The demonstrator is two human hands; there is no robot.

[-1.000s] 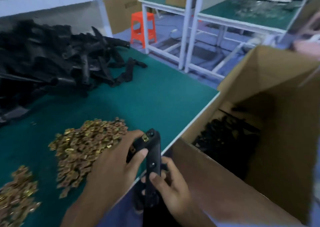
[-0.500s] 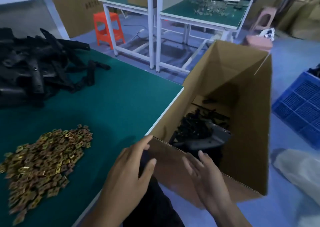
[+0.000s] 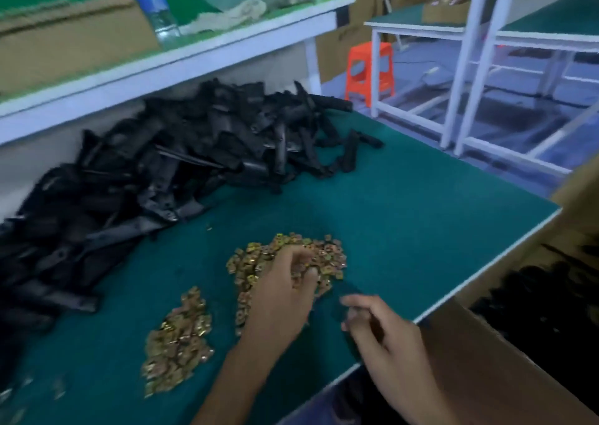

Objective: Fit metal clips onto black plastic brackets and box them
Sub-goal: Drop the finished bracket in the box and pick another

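The left hand reaches forward, palm down, fingers curled toward the thumb. The right hand hovers beside it, fingers loosely curled.

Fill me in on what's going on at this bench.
A person is working at the green table. Their left hand digs into the larger pile of metal clips, fingers curled among them. The right hand hovers near the table edge; blur hides whether it holds anything. No bracket is in hand: black brackets are heaped behind, and the cardboard box sits alongside.
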